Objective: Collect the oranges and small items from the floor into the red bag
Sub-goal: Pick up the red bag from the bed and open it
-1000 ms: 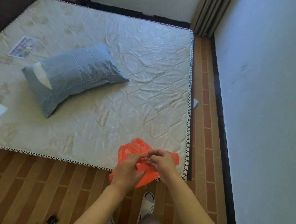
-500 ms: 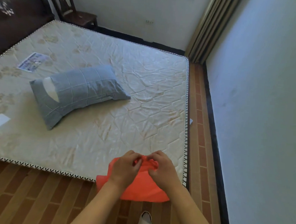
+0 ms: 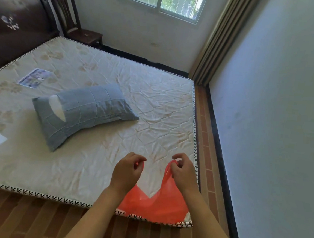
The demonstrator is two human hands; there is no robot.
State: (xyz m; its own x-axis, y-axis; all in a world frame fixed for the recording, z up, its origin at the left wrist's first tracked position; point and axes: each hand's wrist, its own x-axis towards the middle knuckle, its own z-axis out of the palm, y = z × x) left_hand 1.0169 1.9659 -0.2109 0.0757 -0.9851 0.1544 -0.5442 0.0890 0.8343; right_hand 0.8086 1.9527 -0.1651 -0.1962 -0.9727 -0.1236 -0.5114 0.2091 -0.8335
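Both hands hold the red bag (image 3: 154, 203) up over the near right corner of the mattress (image 3: 116, 105). The left hand (image 3: 127, 171) has its fingers curled round one handle, which is almost wholly hidden inside the fist. The right hand (image 3: 181, 171) pinches the other handle, a thin red strip. The forearms cover the bag's sides. A grey pillow (image 3: 83, 110) lies farther left. No oranges show; the floor (image 3: 27, 219) is cut off at the near edge.
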